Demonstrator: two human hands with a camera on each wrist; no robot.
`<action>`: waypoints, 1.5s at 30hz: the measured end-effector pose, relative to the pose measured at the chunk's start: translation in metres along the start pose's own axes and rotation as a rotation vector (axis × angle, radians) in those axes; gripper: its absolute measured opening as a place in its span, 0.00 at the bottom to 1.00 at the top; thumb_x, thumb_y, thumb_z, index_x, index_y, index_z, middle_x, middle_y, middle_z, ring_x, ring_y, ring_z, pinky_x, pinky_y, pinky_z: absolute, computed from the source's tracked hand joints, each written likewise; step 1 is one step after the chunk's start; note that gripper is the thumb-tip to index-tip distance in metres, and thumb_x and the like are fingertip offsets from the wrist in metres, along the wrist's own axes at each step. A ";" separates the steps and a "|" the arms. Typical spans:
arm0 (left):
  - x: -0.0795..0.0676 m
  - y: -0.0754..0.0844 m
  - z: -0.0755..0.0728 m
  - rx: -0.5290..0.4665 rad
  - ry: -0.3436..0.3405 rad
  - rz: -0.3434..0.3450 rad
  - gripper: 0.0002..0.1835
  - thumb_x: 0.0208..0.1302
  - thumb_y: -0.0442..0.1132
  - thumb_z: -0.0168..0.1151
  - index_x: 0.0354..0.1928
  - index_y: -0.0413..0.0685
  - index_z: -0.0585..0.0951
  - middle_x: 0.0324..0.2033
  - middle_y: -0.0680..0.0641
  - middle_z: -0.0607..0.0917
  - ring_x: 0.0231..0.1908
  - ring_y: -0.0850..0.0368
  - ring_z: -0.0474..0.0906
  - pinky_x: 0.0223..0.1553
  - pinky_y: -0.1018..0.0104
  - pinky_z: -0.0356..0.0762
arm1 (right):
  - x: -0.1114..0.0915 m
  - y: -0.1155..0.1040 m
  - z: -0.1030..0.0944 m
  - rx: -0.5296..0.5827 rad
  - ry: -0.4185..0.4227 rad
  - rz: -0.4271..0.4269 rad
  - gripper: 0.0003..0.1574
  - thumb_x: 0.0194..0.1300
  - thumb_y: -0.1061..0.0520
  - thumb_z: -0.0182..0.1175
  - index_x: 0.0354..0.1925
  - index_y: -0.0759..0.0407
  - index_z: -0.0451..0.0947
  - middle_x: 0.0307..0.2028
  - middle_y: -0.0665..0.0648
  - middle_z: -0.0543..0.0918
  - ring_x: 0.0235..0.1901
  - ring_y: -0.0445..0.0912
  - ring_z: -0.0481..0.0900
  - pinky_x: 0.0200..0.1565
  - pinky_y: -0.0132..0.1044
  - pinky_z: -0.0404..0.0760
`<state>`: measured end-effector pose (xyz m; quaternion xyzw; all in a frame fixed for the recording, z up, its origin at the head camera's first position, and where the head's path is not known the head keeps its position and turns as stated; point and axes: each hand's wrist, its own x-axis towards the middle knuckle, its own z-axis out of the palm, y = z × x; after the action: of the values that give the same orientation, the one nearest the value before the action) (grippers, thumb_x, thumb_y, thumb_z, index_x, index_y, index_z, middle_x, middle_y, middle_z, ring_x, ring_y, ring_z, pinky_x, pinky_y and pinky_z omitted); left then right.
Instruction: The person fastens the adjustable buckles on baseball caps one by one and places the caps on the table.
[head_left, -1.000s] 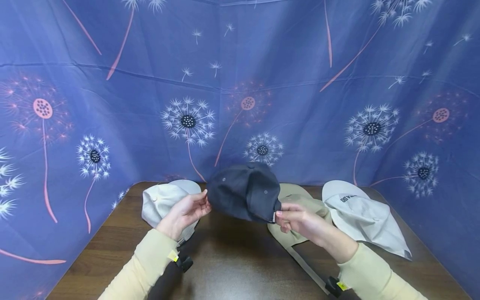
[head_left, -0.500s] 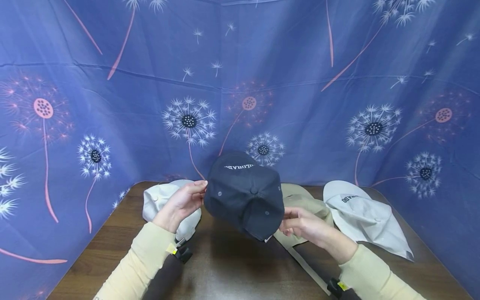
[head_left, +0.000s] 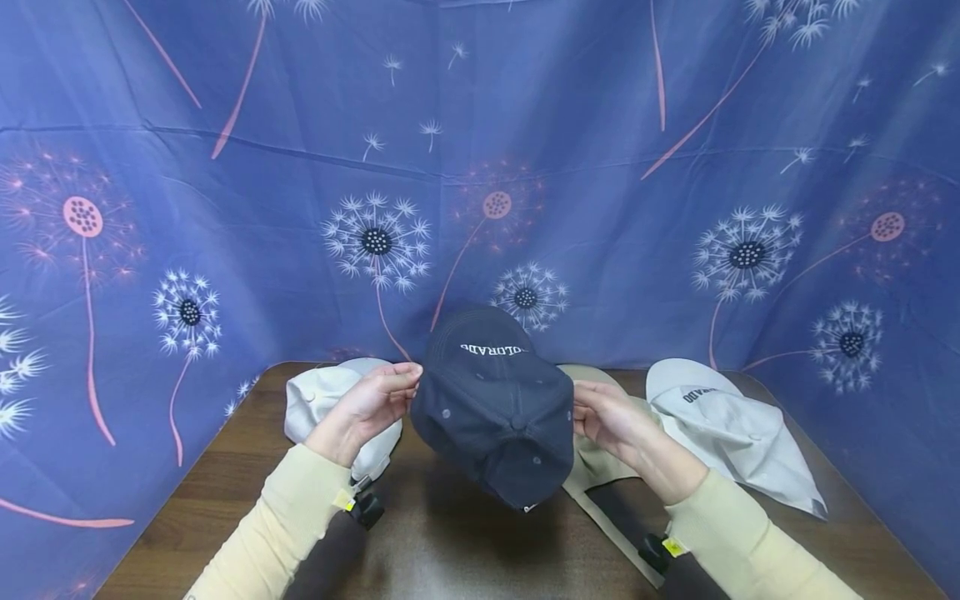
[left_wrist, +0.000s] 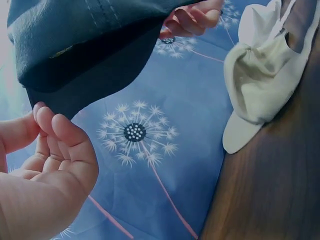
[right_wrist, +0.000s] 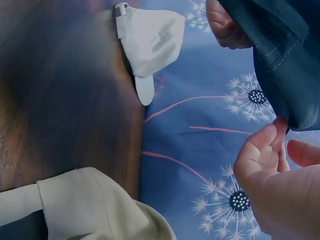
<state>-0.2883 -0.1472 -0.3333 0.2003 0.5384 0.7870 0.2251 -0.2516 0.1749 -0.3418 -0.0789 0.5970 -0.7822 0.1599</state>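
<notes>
A dark baseball cap (head_left: pixel 498 408) with white lettering on its front is held up over the table, crown toward me and brim at the far side. My left hand (head_left: pixel 378 406) pinches its left edge between thumb and fingertips; in the left wrist view the left fingers (left_wrist: pixel 65 132) meet the edge of the brim. My right hand (head_left: pixel 617 421) holds the opposite edge, its fingertips partly behind the cap. The right wrist view has the right fingers (right_wrist: pixel 265 145) right at the cap's lower corner. Much of the cap's underside is in shadow.
On the wooden table (head_left: pixel 225 500), a white cap (head_left: pixel 322 396) lies left, behind my left hand. A beige cap (head_left: pixel 592 379) with a long strap lies partly hidden by my right hand. Another white cap (head_left: pixel 738 429) is at right. A blue dandelion-print cloth (head_left: pixel 465 108) hangs behind.
The cap has tipped so its crown and lettering face me. My right hand has shifted from the cap's lower back corner up along its right side; the left hand has barely moved.
</notes>
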 end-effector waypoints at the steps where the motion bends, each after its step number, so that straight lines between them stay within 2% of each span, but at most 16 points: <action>1: 0.001 0.000 0.000 0.010 0.021 -0.008 0.19 0.68 0.31 0.38 0.26 0.51 0.78 0.19 0.57 0.79 0.22 0.66 0.74 0.28 0.74 0.71 | 0.000 0.000 0.000 0.007 0.003 0.004 0.11 0.65 0.59 0.49 0.32 0.54 0.79 0.28 0.48 0.81 0.28 0.39 0.78 0.35 0.32 0.76; 7: 0.005 -0.005 -0.001 0.100 0.171 -0.051 0.16 0.66 0.33 0.45 0.22 0.50 0.78 0.16 0.56 0.76 0.18 0.66 0.70 0.23 0.74 0.68 | 0.002 0.003 -0.003 0.015 0.002 0.007 0.11 0.65 0.62 0.48 0.35 0.54 0.78 0.28 0.48 0.81 0.28 0.39 0.78 0.34 0.30 0.76; 15: 0.011 -0.006 -0.005 0.218 0.364 -0.067 0.09 0.60 0.36 0.56 0.23 0.47 0.78 0.17 0.54 0.77 0.19 0.64 0.71 0.24 0.72 0.72 | 0.011 0.007 0.002 0.021 0.059 -0.005 0.10 0.64 0.62 0.49 0.33 0.53 0.77 0.28 0.47 0.82 0.30 0.38 0.79 0.35 0.30 0.76; 20: 0.017 -0.005 -0.012 0.274 0.482 -0.082 0.06 0.57 0.37 0.60 0.27 0.41 0.78 0.16 0.54 0.78 0.18 0.64 0.72 0.23 0.72 0.73 | 0.021 0.013 0.009 0.028 0.106 0.000 0.08 0.64 0.62 0.50 0.32 0.53 0.76 0.26 0.47 0.82 0.27 0.38 0.78 0.34 0.30 0.76; 24: 0.021 -0.006 -0.019 0.313 0.567 -0.097 0.10 0.56 0.37 0.61 0.33 0.35 0.77 0.15 0.54 0.79 0.17 0.65 0.73 0.21 0.72 0.75 | 0.032 0.020 0.014 0.036 0.154 0.011 0.05 0.63 0.63 0.51 0.34 0.56 0.74 0.26 0.48 0.81 0.27 0.39 0.79 0.34 0.30 0.77; 27: 0.024 -0.008 -0.024 0.332 0.589 -0.110 0.12 0.57 0.37 0.59 0.37 0.32 0.76 0.15 0.54 0.79 0.17 0.65 0.75 0.22 0.72 0.76 | 0.040 0.026 0.015 0.027 0.200 0.018 0.05 0.62 0.64 0.52 0.37 0.61 0.73 0.26 0.48 0.81 0.27 0.39 0.79 0.33 0.31 0.77; 30: 0.028 -0.011 -0.031 0.386 0.588 -0.128 0.14 0.58 0.36 0.57 0.40 0.29 0.75 0.16 0.53 0.79 0.17 0.64 0.76 0.23 0.71 0.77 | 0.050 0.033 0.015 0.000 0.243 0.031 0.09 0.61 0.64 0.52 0.42 0.65 0.72 0.25 0.49 0.81 0.25 0.39 0.78 0.31 0.30 0.76; 33: 0.033 -0.016 -0.038 0.450 0.607 -0.147 0.14 0.58 0.36 0.58 0.39 0.29 0.76 0.16 0.53 0.79 0.18 0.63 0.76 0.23 0.69 0.77 | 0.058 0.040 0.013 -0.029 0.242 0.059 0.10 0.62 0.64 0.51 0.42 0.68 0.71 0.23 0.48 0.79 0.22 0.37 0.75 0.29 0.29 0.75; 36: 0.038 -0.022 -0.046 0.498 0.629 -0.162 0.09 0.56 0.33 0.58 0.33 0.31 0.78 0.15 0.52 0.78 0.17 0.62 0.75 0.21 0.68 0.76 | 0.065 0.045 0.011 -0.030 0.220 0.111 0.07 0.63 0.65 0.47 0.38 0.66 0.71 0.22 0.49 0.78 0.22 0.37 0.74 0.29 0.28 0.75; 39: 0.043 -0.028 -0.052 0.523 0.635 -0.180 0.06 0.56 0.31 0.56 0.25 0.34 0.77 0.13 0.51 0.76 0.16 0.62 0.74 0.20 0.68 0.76 | 0.070 0.050 0.010 -0.024 0.216 0.165 0.08 0.63 0.64 0.43 0.33 0.63 0.71 0.22 0.50 0.77 0.23 0.38 0.74 0.30 0.28 0.75; 41: 0.045 -0.030 -0.055 0.548 0.631 -0.201 0.08 0.57 0.31 0.55 0.21 0.37 0.76 0.12 0.51 0.75 0.15 0.61 0.72 0.19 0.67 0.76 | 0.072 0.053 0.009 -0.030 0.225 0.193 0.09 0.63 0.63 0.42 0.32 0.62 0.70 0.23 0.51 0.76 0.25 0.40 0.74 0.31 0.29 0.75; 45: 0.048 -0.033 -0.060 0.674 0.635 -0.243 0.13 0.57 0.33 0.55 0.15 0.40 0.73 0.13 0.49 0.73 0.15 0.60 0.72 0.20 0.67 0.77 | 0.078 0.059 0.010 -0.043 0.239 0.240 0.10 0.64 0.61 0.41 0.33 0.64 0.69 0.27 0.53 0.74 0.27 0.42 0.73 0.33 0.31 0.74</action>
<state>-0.3567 -0.1544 -0.3807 -0.0527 0.8252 0.5589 0.0626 -0.3125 0.1248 -0.4006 0.0833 0.6334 -0.7484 0.1781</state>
